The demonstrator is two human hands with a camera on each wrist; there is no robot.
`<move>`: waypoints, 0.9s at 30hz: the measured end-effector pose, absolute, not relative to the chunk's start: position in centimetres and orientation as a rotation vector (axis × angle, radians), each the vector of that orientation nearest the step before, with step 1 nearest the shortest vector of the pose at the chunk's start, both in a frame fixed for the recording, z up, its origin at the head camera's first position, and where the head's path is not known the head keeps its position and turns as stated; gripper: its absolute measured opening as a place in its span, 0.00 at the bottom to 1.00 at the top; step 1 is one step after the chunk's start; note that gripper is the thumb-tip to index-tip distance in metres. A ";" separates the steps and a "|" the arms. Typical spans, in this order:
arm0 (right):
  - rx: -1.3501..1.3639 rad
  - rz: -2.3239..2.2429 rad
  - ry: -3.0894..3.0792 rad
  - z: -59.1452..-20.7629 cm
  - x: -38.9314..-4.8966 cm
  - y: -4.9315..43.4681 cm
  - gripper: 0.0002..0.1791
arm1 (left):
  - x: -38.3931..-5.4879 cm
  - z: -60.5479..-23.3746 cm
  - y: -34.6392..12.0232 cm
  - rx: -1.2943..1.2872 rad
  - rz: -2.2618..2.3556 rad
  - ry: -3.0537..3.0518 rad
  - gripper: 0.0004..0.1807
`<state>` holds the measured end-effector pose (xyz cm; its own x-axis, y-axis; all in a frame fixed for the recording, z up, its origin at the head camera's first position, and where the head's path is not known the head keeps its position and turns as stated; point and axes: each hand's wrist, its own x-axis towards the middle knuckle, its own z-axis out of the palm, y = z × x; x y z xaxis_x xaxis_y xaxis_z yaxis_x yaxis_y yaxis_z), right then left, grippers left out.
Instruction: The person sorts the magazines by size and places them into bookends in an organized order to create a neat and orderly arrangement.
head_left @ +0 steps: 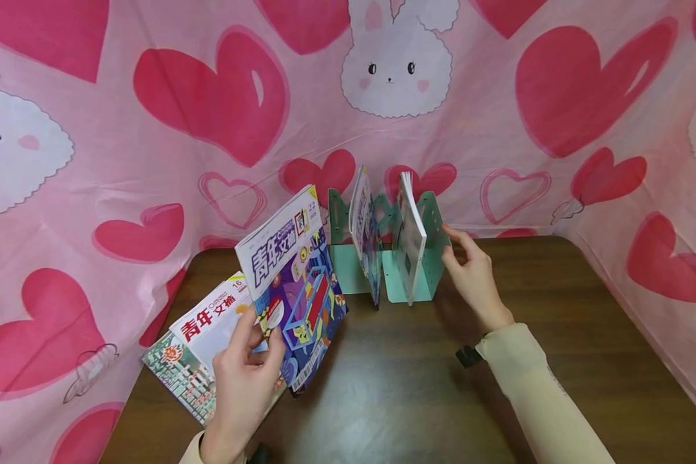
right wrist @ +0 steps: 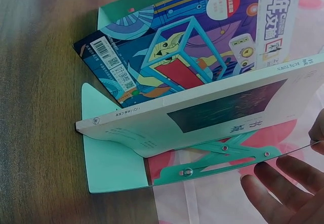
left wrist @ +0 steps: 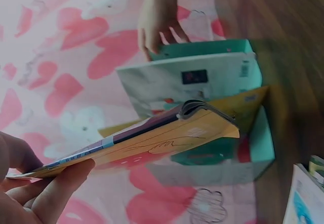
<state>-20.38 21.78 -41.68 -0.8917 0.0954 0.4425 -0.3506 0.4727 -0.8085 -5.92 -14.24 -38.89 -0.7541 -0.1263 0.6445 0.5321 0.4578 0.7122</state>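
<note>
Left hand (head_left: 243, 379) pinches a magazine (head_left: 304, 293) by one edge, leaving its far end free; right hand (head_left: 474, 278) grips the green bookend (head_left: 435, 248), apparently steadying it.

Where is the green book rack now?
In the head view, the rack stands near the table's back edge, its right end held by the right hand.

Pink cloth (head_left: 481, 129) hung behind counter (head_left: 545, 290) and along both sides, creased in places. Printed all over with red hearts (head_left: 226, 96), solid and outlined, plus white rabbits (head_left: 396, 87). Brown wood-grain top, rounded at far corners. Soft pale sheen (head_left: 394, 386) near middle.
</note>
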 end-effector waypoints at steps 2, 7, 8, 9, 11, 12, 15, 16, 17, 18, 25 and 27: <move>0.212 1.406 -2.289 -41.9 -20.6 21.9 0.24 | -5.6 -38.7 -14.0 -0.359 -1.308 -2.045 0.32; 0.210 1.418 -2.278 -42.0 -20.6 22.0 0.24 | -4.7 -38.2 -13.5 -0.401 -1.300 -2.007 0.33; 0.210 1.417 -2.277 -42.0 -20.6 22.0 0.24 | -4.5 -38.1 -13.4 -0.401 -1.296 -2.008 0.32; 0.212 1.416 -2.277 -42.0 -20.7 22.0 0.24 | -4.3 -37.9 -13.2 -0.404 -1.292 -2.008 0.32; 0.210 1.410 -2.278 -41.9 -20.6 21.9 0.24 | -3.9 -37.6 -13.0 -0.401 -1.287 -2.018 0.32; 0.208 1.408 -2.277 -41.7 -20.5 21.8 0.24 | -3.7 -37.5 -12.9 -0.400 -1.283 -2.023 0.31; 0.208 1.412 -2.271 -40.8 -19.8 21.3 0.24 | -3.3 -37.1 -12.6 -0.409 -1.282 -2.030 0.30; 0.206 1.414 -2.269 -40.4 -19.5 21.1 0.24 | -3.2 -37.0 -12.5 -0.414 -1.287 -2.036 0.30; 0.207 1.413 -2.268 -39.9 -19.2 20.9 0.23 | -3.1 -36.9 -12.3 -0.417 -1.292 -2.040 0.29; 0.209 1.412 -2.268 -39.6 -18.9 20.7 0.23 | -3.1 -36.8 -12.2 -0.425 -1.295 -2.042 0.29; 0.218 1.404 -2.272 -38.8 -18.4 20.4 0.23 | -3.1 -36.4 -11.5 -0.464 -1.317 -2.029 0.31; 0.212 1.410 -2.269 -38.6 -18.4 20.3 0.22 | -3.2 -36.4 -11.2 -0.469 -1.346 -2.033 0.31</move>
